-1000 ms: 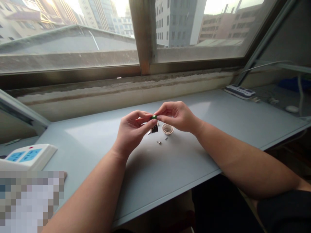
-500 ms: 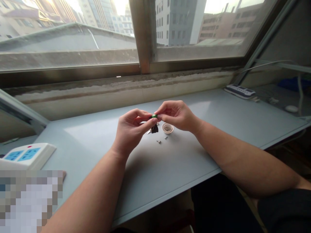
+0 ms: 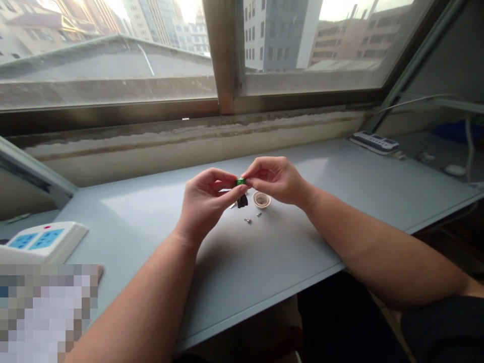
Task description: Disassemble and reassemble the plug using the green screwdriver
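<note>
A small green piece [image 3: 241,181], its kind too small to make out, is pinched between the fingertips of both hands above the table. My left hand [image 3: 209,194] grips it from the left with thumb and fingers closed. From the right, thumb and forefinger of my right hand [image 3: 278,179] close on its other end. Just below the left fingertips is a small black piece [image 3: 242,201]; whether it is joined to the green one I cannot tell. Beneath and a little right stands a round whitish roll-like ring [image 3: 261,200]. Small screws [image 3: 248,221] lie in front of it.
The grey table [image 3: 242,282] runs along under a window. A white power strip with blue sockets [image 3: 49,242] is at the left, beside a blurred-out flat item [image 3: 45,312]. Another power strip [image 3: 374,142] lies at the back right, near cables and a white mouse-like object [image 3: 455,170].
Both hands stay almost in place. The green piece has turned slightly, and more of its face shows between the fingertips.
</note>
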Demonstrator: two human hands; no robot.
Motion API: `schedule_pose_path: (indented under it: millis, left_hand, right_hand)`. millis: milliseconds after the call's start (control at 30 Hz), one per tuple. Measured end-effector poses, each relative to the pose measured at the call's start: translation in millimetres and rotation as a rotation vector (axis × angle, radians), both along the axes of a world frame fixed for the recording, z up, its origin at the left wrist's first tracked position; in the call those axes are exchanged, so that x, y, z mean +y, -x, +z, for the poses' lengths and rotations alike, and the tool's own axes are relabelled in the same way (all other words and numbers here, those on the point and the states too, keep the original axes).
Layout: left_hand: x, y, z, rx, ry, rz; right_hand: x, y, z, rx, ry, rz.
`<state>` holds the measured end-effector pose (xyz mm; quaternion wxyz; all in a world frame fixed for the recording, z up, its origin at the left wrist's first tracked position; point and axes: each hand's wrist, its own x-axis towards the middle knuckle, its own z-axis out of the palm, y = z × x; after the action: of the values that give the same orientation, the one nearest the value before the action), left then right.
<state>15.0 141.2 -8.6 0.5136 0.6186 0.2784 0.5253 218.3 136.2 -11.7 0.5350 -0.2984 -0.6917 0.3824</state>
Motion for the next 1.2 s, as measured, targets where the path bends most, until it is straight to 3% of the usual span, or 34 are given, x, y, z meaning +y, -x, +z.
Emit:
schedule_pose_path:
  millis: [500, 767, 1200]
  left_hand:
    - [2.7, 1.6, -4.5, 0.019, -0.023, -0.02]
    - [3.6, 1.8, -5.4, 0.046, -0.053, -0.035]
    - [5.2, 3.2, -3.1, 0.161, -0.005, 0.044]
  right_hand:
    - [-8.5, -1.1, 10.7, -0.244, -0.236, -0.14]
    - [-6.8, -1.6, 11.3, -0.299, -0.21, -0.14]
    - [-4.6, -2.1, 7.9, -0.305, -0.142, -0.154]
